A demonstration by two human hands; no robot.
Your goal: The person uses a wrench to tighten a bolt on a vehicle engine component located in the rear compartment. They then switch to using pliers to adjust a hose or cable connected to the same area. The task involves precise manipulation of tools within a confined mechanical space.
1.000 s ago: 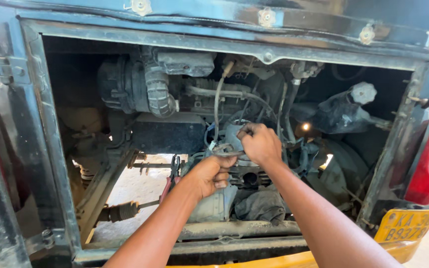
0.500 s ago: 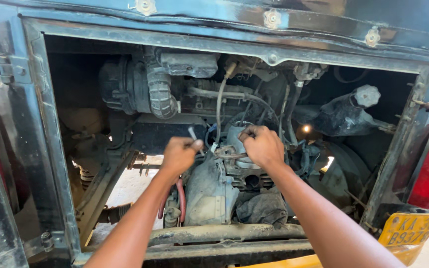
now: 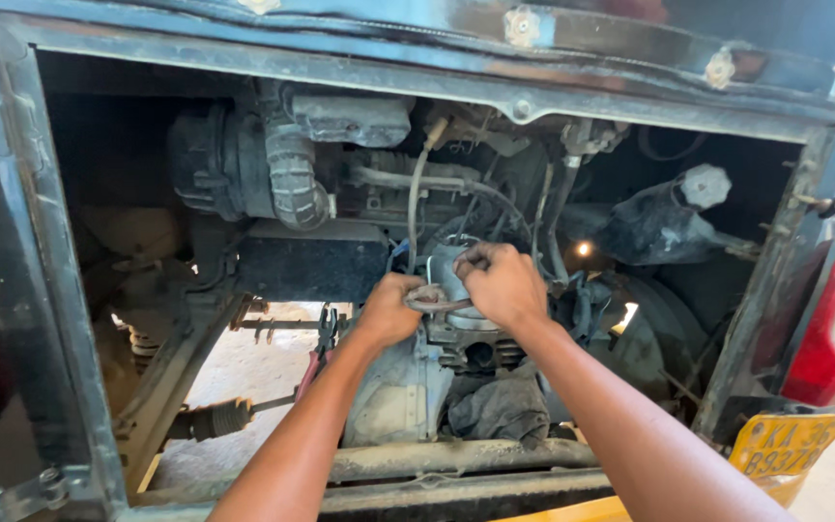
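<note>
While both arms are reached into the open engine bay, a grey rubber hose is gripped at the engine's cylinder head.

The hose is clenched in the left hand and pinched by the right hand, just between them; red-handled pliers are seen below the left wrist, a ribbed air duct above.

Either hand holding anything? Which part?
Both hands grip a thin curved piece, a hose or strap: left hand at its left end, right hand further right. Exact part unclear.
</note>
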